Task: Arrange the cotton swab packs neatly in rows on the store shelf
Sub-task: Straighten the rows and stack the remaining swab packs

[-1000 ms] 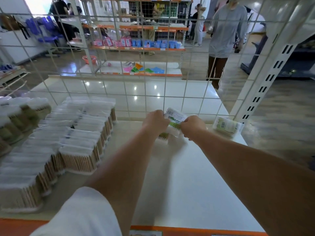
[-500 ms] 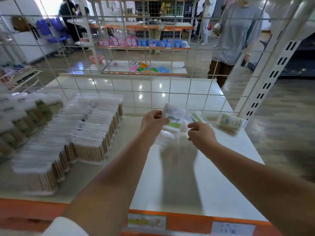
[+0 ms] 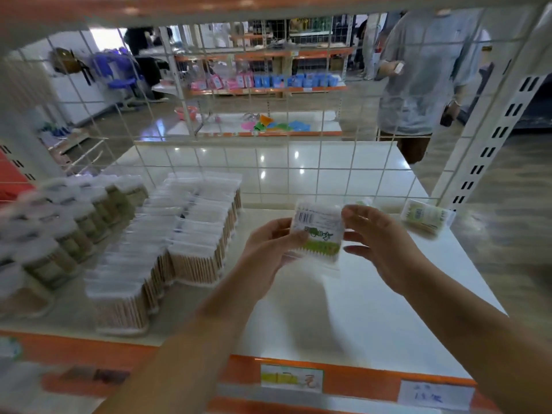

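A clear cotton swab pack [image 3: 319, 231] with a barcode and a green label is held upright above the white shelf [image 3: 373, 318]. My left hand [image 3: 270, 249] grips its left side. My right hand [image 3: 378, 243] is at its right edge, thumb on the top corner, fingers spread and relaxed. Rows of swab packs [image 3: 185, 234] stand on the left half of the shelf. One more pack [image 3: 425, 218] lies flat at the back right corner.
Round tubs of swabs [image 3: 59, 228] fill the far left. A white wire grid [image 3: 298, 162] closes the shelf's back. The orange front rail [image 3: 343, 383] carries price labels. A person in a grey shirt [image 3: 424, 79] stands beyond the grid.
The pack has come up off the shelf and toward me, now held upright. My right hand has loosened from gripping it to touching its edge. The view has pulled back and down.
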### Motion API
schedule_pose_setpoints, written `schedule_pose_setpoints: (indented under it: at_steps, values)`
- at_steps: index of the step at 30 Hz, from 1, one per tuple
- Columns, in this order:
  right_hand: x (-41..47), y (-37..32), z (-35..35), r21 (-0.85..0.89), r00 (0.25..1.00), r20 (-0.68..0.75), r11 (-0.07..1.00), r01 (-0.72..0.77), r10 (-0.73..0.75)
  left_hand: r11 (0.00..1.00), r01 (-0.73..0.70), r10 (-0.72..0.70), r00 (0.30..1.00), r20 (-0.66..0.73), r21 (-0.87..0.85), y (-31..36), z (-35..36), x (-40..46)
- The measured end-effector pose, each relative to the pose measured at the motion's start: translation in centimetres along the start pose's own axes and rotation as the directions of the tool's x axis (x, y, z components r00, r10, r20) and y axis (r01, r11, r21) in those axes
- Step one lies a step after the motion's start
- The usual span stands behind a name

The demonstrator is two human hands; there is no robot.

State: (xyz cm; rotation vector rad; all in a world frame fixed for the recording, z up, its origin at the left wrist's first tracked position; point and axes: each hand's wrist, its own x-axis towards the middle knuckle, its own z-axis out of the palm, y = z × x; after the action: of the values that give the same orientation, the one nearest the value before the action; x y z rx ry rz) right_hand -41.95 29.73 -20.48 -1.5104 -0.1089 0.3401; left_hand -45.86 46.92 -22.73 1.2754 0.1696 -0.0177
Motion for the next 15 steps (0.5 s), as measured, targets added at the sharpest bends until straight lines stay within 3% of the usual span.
schedule_pose_setpoints:
  at_steps: [9,15]
  values:
    - [-1.5,-0.6,1.0,0.108,1.000,-0.019,0.994,0.013,-0.011,0.990,-0.029,0.050,0.988,0.146,-0.139,1.0,-1.4,-1.3]
    - [-2.1,-0.9,2.4,0.191,1.000,-0.020,0.981,-0.014,0.018,0.983,-0.091,0.103,0.993,0.066,-0.159,3.7,-3.8,-1.2]
